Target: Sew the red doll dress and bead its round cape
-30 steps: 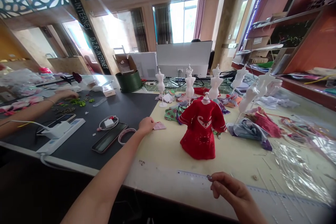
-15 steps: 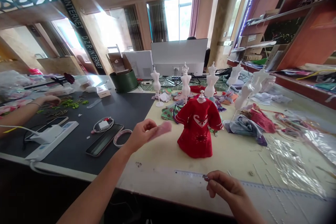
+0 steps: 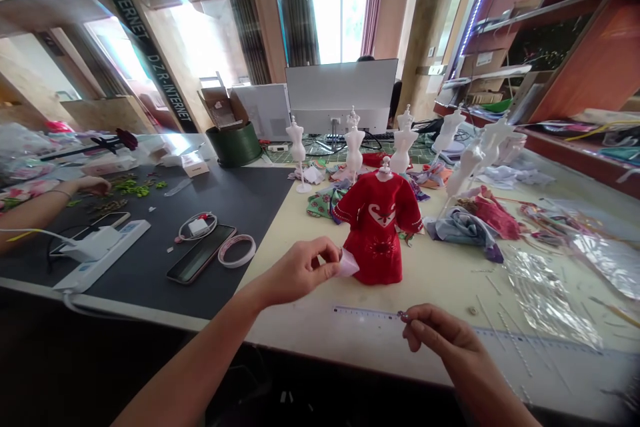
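My left hand (image 3: 300, 272) is shut on a small pink fabric scrap (image 3: 348, 264), folded between fingers and thumb just in front of a red doll dress (image 3: 377, 233). The dress, with a white heart-like motif, stands on a white mannequin form (image 3: 385, 169). My right hand (image 3: 440, 333) pinches a tiny dark bead (image 3: 403, 315) between finger and thumb, just above a metal ruler (image 3: 365, 313) lying along the table's near edge. The scrap and dress look very close, but I cannot tell whether they touch.
Several white mannequin stands (image 3: 354, 143) rise behind the dress among heaped doll clothes (image 3: 465, 227). Crinkled transparent plastic film (image 3: 543, 297) lies to the right. On the dark mat (image 3: 240, 200) are a phone (image 3: 201, 253) and power strip (image 3: 103, 247). A co-worker's hand (image 3: 94, 185) works at far left.
My left hand has lifted the pink scrap off the table and carried it right, up to the dress front. My right hand has hardly moved, and the view has tilted slightly.
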A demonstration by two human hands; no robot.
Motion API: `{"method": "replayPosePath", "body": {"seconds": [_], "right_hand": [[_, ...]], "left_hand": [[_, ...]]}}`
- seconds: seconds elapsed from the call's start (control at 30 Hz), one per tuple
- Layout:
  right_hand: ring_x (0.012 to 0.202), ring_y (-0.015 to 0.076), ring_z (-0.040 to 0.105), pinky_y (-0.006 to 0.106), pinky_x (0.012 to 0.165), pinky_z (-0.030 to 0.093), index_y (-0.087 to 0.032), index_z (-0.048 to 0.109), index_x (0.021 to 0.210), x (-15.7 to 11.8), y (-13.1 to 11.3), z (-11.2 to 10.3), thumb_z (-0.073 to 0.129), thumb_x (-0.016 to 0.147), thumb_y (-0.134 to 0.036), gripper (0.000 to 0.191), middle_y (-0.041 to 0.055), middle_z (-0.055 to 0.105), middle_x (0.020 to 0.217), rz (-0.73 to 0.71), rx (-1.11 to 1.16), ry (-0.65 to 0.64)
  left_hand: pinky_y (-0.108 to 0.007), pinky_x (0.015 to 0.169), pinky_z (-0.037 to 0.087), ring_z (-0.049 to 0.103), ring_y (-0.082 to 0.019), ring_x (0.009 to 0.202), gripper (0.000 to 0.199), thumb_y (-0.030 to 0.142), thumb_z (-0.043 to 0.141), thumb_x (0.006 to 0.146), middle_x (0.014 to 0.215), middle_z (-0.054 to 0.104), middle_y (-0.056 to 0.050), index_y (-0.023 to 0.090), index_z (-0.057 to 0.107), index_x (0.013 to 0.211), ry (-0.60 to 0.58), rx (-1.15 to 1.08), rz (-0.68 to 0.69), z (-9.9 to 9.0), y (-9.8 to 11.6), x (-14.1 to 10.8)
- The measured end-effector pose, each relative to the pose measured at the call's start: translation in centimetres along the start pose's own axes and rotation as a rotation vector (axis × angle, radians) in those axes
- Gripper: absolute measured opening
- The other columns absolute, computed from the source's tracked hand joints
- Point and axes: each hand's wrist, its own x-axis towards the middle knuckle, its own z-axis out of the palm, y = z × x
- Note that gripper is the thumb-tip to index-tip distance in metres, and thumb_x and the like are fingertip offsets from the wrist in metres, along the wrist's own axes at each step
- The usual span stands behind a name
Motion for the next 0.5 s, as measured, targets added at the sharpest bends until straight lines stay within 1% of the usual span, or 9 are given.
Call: {"method": "replayPosePath", "body": {"seconds": [0.07, 0.1, 0.17, 0.2, 0.27, 0.3, 0.37, 0.43, 0.5], "right_hand": [[0.069, 0.0168, 0.054, 0.028, 0.069, 0.041, -0.022, 0.064, 0.085, -0.2, -0.4, -0.5, 0.061, 0.08, -0.047, 0.026, -0.0003, 0.059, 0.063, -0.002, -0.011, 0.022], [0.069, 0.017, 0.054, 0.028, 0.069, 0.041, -0.022, 0.065, 0.085, -0.3, -0.5, -0.6, 0.062, 0.08, -0.047, 0.026, -0.0001, 0.059, 0.063, -0.003, -0.011, 0.031], [0.069, 0.0168, 0.054, 0.028, 0.071, 0.042, -0.022, 0.065, 0.085, -0.5, -0.9, -0.8, 0.062, 0.08, -0.046, 0.025, -0.0002, 0.059, 0.062, 0.005, -0.001, 0.047], [0.069, 0.0165, 0.054, 0.028, 0.072, 0.042, -0.022, 0.065, 0.085, -0.6, -1.0, -0.8, 0.062, 0.08, -0.045, 0.024, -0.0003, 0.059, 0.062, 0.011, 0.004, 0.055], [0.069, 0.0156, 0.054, 0.027, 0.072, 0.041, -0.022, 0.065, 0.085, -0.7, -1.1, -0.8, 0.062, 0.08, -0.044, 0.022, -0.0007, 0.059, 0.063, 0.018, -0.002, 0.069], [0.069, 0.0152, 0.054, 0.027, 0.072, 0.041, -0.022, 0.065, 0.085, -0.8, -1.0, -0.8, 0.062, 0.081, -0.043, 0.022, -0.0008, 0.06, 0.064, 0.015, -0.015, 0.071], [0.069, 0.015, 0.054, 0.026, 0.071, 0.042, -0.022, 0.065, 0.086, -0.7, -0.9, -0.8, 0.061, 0.082, -0.042, 0.021, -0.0007, 0.06, 0.065, -0.008, -0.056, 0.059], [0.069, 0.0147, 0.055, 0.025, 0.068, 0.043, -0.023, 0.065, 0.087, -0.6, -0.7, -0.6, 0.06, 0.082, -0.041, 0.019, -0.0006, 0.06, 0.066, -0.039, -0.101, 0.021], [0.069, 0.0142, 0.055, 0.024, 0.066, 0.044, -0.023, 0.065, 0.087, -0.4, -0.5, -0.3, 0.059, 0.084, -0.039, 0.018, -0.0006, 0.06, 0.067, -0.057, -0.124, -0.037]], "left_hand": [[-0.026, 0.072, 0.044, 0.055, -0.014, 0.08, 0.01, 0.024, 0.049, 0.086, 0.091, 0.06, -0.004, 0.017, 0.056, 0.085, -0.047, 0.221, 0.129, 1.4, 0.7, -0.9], [-0.029, 0.078, 0.044, 0.056, -0.016, 0.085, 0.011, 0.022, 0.048, 0.087, 0.092, 0.062, -0.005, 0.017, 0.057, 0.085, -0.109, 0.314, 0.212, 2.4, 0.8, -1.4], [-0.034, 0.089, 0.042, 0.056, -0.02, 0.097, 0.013, 0.02, 0.046, 0.087, 0.098, 0.064, -0.007, 0.016, 0.059, 0.092, -0.242, 0.439, 0.339, 4.6, 0.3, -2.5], [-0.038, 0.096, 0.038, 0.055, -0.022, 0.105, 0.017, 0.019, 0.046, 0.088, 0.106, 0.063, -0.008, 0.016, 0.058, 0.1, -0.284, 0.477, 0.367, 5.7, -0.1, -3.2], [-0.043, 0.105, 0.031, 0.051, -0.024, 0.115, 0.026, 0.023, 0.054, 0.084, 0.121, 0.059, -0.009, 0.017, 0.056, 0.11, -0.337, 0.491, 0.379, 7.2, -1.0, -4.4], [-0.044, 0.107, 0.028, 0.049, -0.024, 0.118, 0.031, 0.025, 0.057, 0.082, 0.126, 0.057, -0.008, 0.017, 0.055, 0.113, -0.328, 0.476, 0.365, 7.6, -1.4, -5.0], [-0.043, 0.109, 0.027, 0.046, -0.023, 0.121, 0.036, 0.025, 0.06, 0.081, 0.13, 0.054, -0.007, 0.019, 0.054, 0.116, -0.276, 0.435, 0.328, 7.6, -2.1, -6.1], [-0.04, 0.107, 0.032, 0.049, -0.021, 0.119, 0.03, 0.022, 0.056, 0.083, 0.127, 0.057, -0.006, 0.019, 0.055, 0.113, -0.145, 0.404, 0.285, 7.0, -3.0, -6.8], [-0.038, 0.1, 0.04, 0.054, -0.019, 0.11, 0.022, 0.019, 0.052, 0.085, 0.116, 0.062, -0.007, 0.018, 0.058, 0.107, 0.039, 0.419, 0.231, 6.3, -4.0, -7.2]]}}
